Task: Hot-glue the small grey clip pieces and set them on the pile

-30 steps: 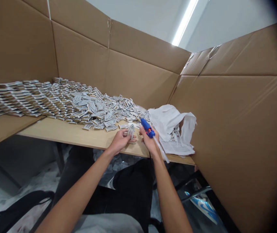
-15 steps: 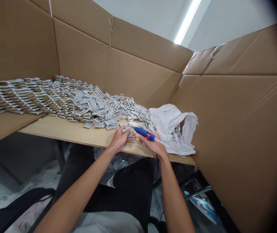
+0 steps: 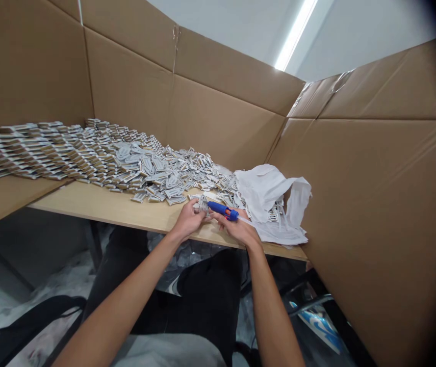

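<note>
Over the front part of the wooden table, my left hand is closed on a small flat grey piece with a rounded top. My right hand grips a blue hot glue gun with an orange patch and a pale glue stick coming out of its back. The glue gun points left, its front end right at the grey piece; I cannot tell whether its tip touches. Just behind my hands lies a loose heap of similar grey pieces.
Stacked rows of the pieces fill the left side. A white plastic bag with pieces in it lies at the right. Cardboard walls enclose the back and sides. My legs are under the table's front edge.
The glue gun and my right hand have moved slightly left, bringing the gun's front end up to the grey piece. The grey piece has turned a little in my left hand.
</note>
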